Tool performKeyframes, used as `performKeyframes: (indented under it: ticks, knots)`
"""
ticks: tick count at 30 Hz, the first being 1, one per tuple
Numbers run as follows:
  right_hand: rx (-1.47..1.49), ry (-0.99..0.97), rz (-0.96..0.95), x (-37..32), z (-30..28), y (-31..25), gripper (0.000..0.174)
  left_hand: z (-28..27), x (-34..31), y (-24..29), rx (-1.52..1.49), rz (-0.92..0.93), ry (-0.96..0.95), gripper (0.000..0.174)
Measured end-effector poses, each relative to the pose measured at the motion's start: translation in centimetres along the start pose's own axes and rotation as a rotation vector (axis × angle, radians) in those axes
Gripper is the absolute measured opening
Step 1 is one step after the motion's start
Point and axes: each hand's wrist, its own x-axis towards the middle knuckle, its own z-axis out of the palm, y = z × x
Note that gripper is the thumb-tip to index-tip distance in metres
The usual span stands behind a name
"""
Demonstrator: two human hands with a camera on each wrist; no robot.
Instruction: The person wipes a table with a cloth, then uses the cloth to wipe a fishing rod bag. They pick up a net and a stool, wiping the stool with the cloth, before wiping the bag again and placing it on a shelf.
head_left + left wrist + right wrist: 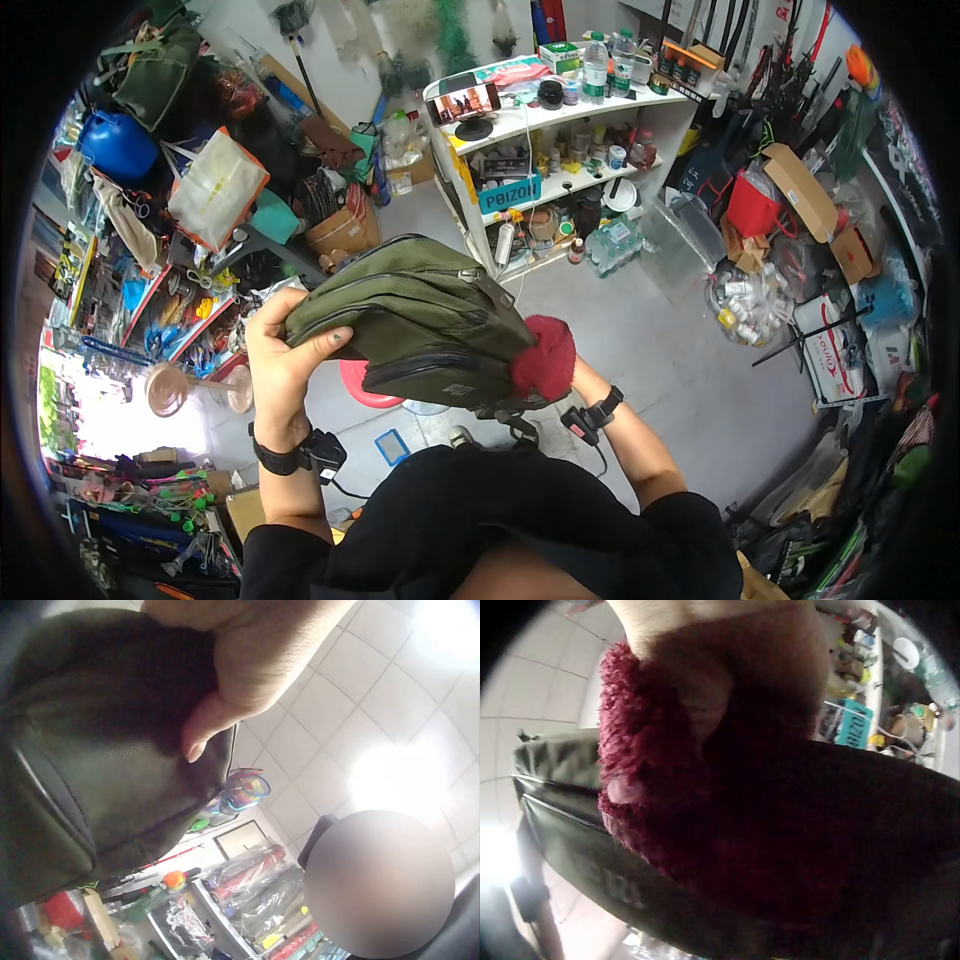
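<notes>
An olive-green zippered bag (430, 315) is held up in front of my body, tilted, with its black-edged front pocket facing me. My left hand (280, 345) grips its left end, the thumb (202, 735) lying across the fabric; the other fingers are largely behind the bag. At the bag's right end, my right hand (712, 660) holds a fluffy dark-red cloth (545, 360) against the side. A thumb tip shows over the cloth's edge in the right wrist view, while the rest of those fingers are in shadow or covered.
Ahead stands a white shelf unit (470, 190) with bottles, jars and a propped phone (465, 103). A red stool (365, 388) is partly hidden under the bag. Crowded goods line both sides, including a white bag (218, 190) and a pack of bottles (614, 246).
</notes>
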Motion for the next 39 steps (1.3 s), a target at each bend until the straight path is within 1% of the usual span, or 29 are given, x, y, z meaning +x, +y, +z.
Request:
performKeyframes:
  ticks: [1, 3, 4, 5, 6, 7, 11, 13, 14, 16, 17, 18, 19, 20, 22, 23, 26, 27, 28, 30, 31, 32, 33, 34, 35, 36, 37, 38, 39]
  knots:
    - [-0.003, -0.005, -0.001, 0.9, -0.1, -1.1, 0.028, -0.1, -0.4, -0.3, 0.005, -0.024, -0.004, 0.024]
    - [0.356, 0.040, -0.045, 1.8, -0.3, -2.9, 0.036, 0.1, -1.7, -1.0, 0.054, -0.024, -0.017, 0.022]
    - [0.354, 0.033, -0.049, 1.9, -1.3, -5.6, 0.036, 0.7, -2.6, -1.0, 0.054, -0.047, -0.014, 0.022]
    - [0.148, 0.118, -0.215, 2.1, -2.8, -9.4, 0.037, 1.1, -3.4, -1.2, 0.051, -0.074, -0.029, 0.022]
    - [-0.060, 0.203, -0.380, 2.4, -3.7, -11.4, 0.038, 1.4, -3.9, -1.4, 0.048, -0.100, -0.043, 0.022]
    - [0.048, 0.100, -0.289, 3.0, -4.1, -11.4, 0.039, 1.6, -4.0, -1.4, 0.058, -0.086, -0.034, 0.021]
    - [0.121, 0.067, -0.291, 4.4, -2.2, -8.2, 0.035, 0.6, -3.2, -1.3, 0.041, -0.047, 0.029, 0.020]
    - [0.672, -0.257, -0.067, 4.0, 1.0, -2.7, 0.023, 0.2, -3.0, -1.4, 0.052, -0.063, 0.037, 0.021]
    - [0.671, -0.260, -0.070, 3.3, 2.5, -0.1, 0.023, 0.1, -3.1, -1.4, 0.063, -0.081, 0.041, 0.021]
    - [1.006, -0.377, 0.307, 1.0, 5.8, 5.6, 0.012, 0.0, -3.9, -1.6, 0.059, -0.055, 0.053, 0.022]
    - [1.005, -0.380, 0.305, -0.5, 7.6, 9.2, 0.012, -0.1, -4.3, -1.7, 0.054, -0.031, 0.062, 0.022]
    - [0.729, -0.362, 0.292, -2.2, 9.5, 12.8, 0.012, -0.2, -4.5, -1.7, 0.055, -0.029, 0.065, 0.022]
    - [0.454, -0.340, 0.278, -2.5, 9.7, 12.6, 0.011, -0.4, -4.7, -1.6, 0.037, -0.023, 0.071, 0.022]
    - [0.453, -0.343, 0.276, -2.6, 9.8, 12.4, 0.011, -0.8, -4.7, -1.3, 0.019, -0.017, 0.077, 0.023]
    - [-0.133, -0.144, -0.178, -2.3, 9.9, 10.3, 0.014, -2.1, -4.0, 0.5, 0.131, -0.041, 0.093, 0.023]
    - [-0.127, -0.148, -0.185, -1.8, 10.1, 9.4, 0.014, -3.1, -3.4, 1.3, 0.153, -0.017, 0.138, 0.023]
    - [0.295, -0.160, 0.046, -0.5, 10.2, 8.5, 0.017, -6.9, -2.3, 3.1, 0.210, 0.090, 0.283, 0.029]
    - [0.237, -0.344, 0.171, 1.3, 6.9, 4.3, 0.019, -7.9, -1.5, 3.8, 0.124, 0.231, 0.296, 0.044]
    - [0.241, -0.352, 0.169, 2.0, 5.1, 2.9, 0.019, -8.9, -1.2, 4.3, 0.037, 0.366, 0.305, 0.059]
    - [0.118, 0.007, -0.281, 3.1, 2.9, 1.0, 0.024, -13.1, -2.1, 1.4, -0.412, 0.347, 0.394, 0.085]
    - [0.775, -0.234, -0.372, 4.7, 2.4, -0.9, 0.027, -15.8, -2.9, -1.1, -0.480, 0.291, 0.203, 0.096]
    - [1.435, -0.474, -0.437, 6.6, 2.3, -2.4, 0.030, -22.7, -2.2, -9.1, -0.855, 0.359, -0.468, 0.094]
    - [1.443, -0.413, -0.268, 7.7, 1.7, -2.6, 0.032, -24.4, -2.6, -16.1, -0.916, 0.296, -0.489, 0.092]
    - [1.437, -0.356, -0.116, 9.2, 0.5, -2.5, 0.035, -19.0, -5.3, -16.7, -0.704, 0.011, 0.004, 0.090]
    - [1.445, -0.365, -0.122, 10.8, -0.2, -3.3, 0.035, -12.6, -5.5, -15.2, -0.730, -0.045, -0.100, 0.086]
    - [1.458, -0.389, -0.040, 12.1, -0.8, -4.3, 0.037, -7.8, -4.9, -14.9, -0.744, -0.328, -0.049, 0.082]
    - [1.456, -0.411, 0.044, 13.2, -1.1, -4.8, 0.039, -6.1, -5.8, -23.6, -0.860, -0.345, -0.208, 0.076]
    - [1.452, -0.418, 0.042, 14.1, -0.7, -5.1, 0.039, -1.5, -6.1, -21.2, -0.658, -0.260, -0.262, 0.067]
    - [1.292, -0.467, -0.034, 14.9, -0.1, -5.5, 0.038, 2.2, -5.4, -21.1, -0.797, -0.215, -0.094, 0.058]
